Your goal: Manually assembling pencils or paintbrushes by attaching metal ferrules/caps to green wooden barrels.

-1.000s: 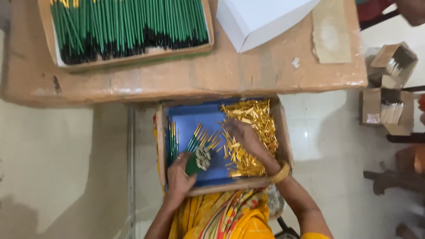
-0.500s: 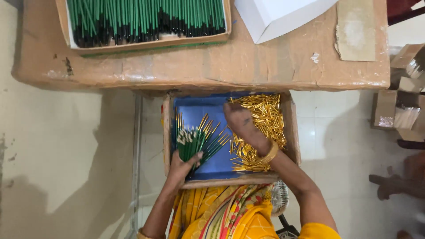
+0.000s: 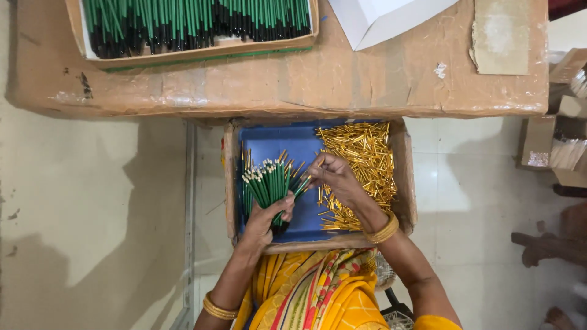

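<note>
The left hand [image 3: 266, 217] is closed tight around a bunch of green sticks [image 3: 269, 183]. The sticks fan up and out from the fist, with their pale tips on top. The wrist is bent and the arm comes up from the bottom of the view. The right hand [image 3: 333, 177] reaches in from the right. Its fingers are pinched together at the right edge of the bunch, on one stick or a gold piece; which one is too small to tell. A gold bangle [image 3: 382, 229] sits on that wrist.

Both hands are over a blue tray [image 3: 293, 143] inside a cardboard box [image 3: 403, 177]. A heap of gold caps [image 3: 361, 165] lies in the right side of the tray, just beside the right hand. Above the box is a brown table [image 3: 306, 79] with another tray of green sticks [image 3: 195, 21] on it.

Half a second ago the bunch was held a bit lower and more to the left. Now it stands higher in the fist, and the right hand has moved from the gold heap over to the bunch.
</note>
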